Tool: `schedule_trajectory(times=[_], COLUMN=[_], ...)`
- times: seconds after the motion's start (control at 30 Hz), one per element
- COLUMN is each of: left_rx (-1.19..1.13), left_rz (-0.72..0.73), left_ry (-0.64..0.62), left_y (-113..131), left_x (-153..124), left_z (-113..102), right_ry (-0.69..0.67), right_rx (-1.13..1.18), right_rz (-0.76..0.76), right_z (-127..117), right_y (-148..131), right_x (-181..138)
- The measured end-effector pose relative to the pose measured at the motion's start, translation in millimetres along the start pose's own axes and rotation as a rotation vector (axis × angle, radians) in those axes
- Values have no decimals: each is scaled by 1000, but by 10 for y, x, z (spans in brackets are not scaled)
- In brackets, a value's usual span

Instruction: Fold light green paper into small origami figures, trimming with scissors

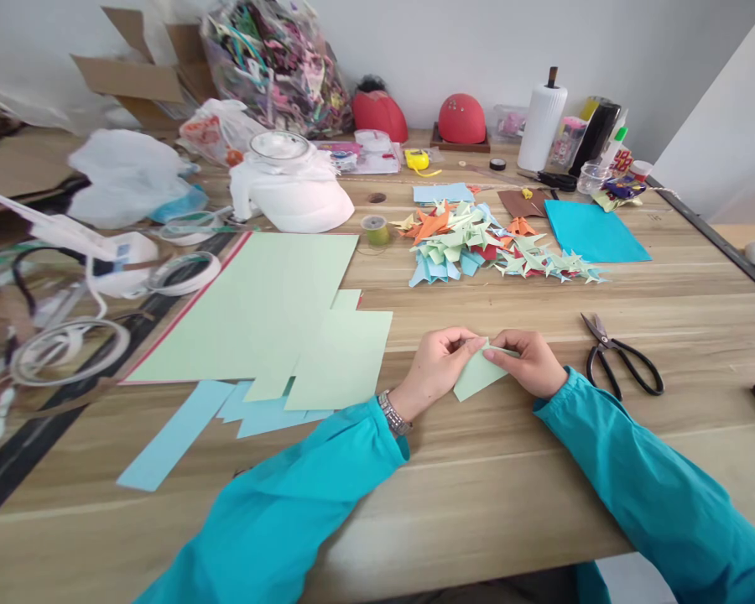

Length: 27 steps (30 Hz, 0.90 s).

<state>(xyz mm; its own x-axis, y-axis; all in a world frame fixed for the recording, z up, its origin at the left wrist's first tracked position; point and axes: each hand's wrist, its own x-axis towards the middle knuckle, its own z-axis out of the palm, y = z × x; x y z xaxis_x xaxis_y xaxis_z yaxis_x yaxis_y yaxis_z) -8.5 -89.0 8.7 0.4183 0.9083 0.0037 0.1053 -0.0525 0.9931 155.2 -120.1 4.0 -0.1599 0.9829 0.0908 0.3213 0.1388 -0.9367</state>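
Between my two hands is a small folded piece of pale green paper (478, 377), held just above the wooden table. My left hand (439, 362), with a metal watch at the wrist, pinches its upper left edge between thumb and fingers. My right hand (528, 361) pinches the upper right edge, its thumb close to the left thumb. The fingers behind the paper are partly hidden. To the left lie a large pale green sheet (252, 310) and smaller green pieces (346, 361), with light blue strips (176, 436) under and beside them.
Black-handled scissors (622, 356) lie right of my right hand. Beyond my hands is a heap of folded paper pieces (459, 239) in green, orange and blue, beside a bright blue sheet (595, 231). A thread spool (376, 231) and tape rolls (185, 273) stand farther left.
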Motion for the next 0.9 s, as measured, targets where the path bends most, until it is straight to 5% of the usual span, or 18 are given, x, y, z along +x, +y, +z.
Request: schedule_trajectory(times=[0.43,0.7,0.9], left_rx=[-128,28,-77], left_rz=[-47,9,-25], left_ry=[-27,42,-40], left_y=[15,4,32], left_x=[-8,5,-10], left_z=[-34,-9,-5], right_ry=[39,6,0], right_rx=[31,20,31], right_rz=[-7,-16,-4], right_z=[-10,-6,-13], right_y=[25,-1,-11], right_x=[1,6,6])
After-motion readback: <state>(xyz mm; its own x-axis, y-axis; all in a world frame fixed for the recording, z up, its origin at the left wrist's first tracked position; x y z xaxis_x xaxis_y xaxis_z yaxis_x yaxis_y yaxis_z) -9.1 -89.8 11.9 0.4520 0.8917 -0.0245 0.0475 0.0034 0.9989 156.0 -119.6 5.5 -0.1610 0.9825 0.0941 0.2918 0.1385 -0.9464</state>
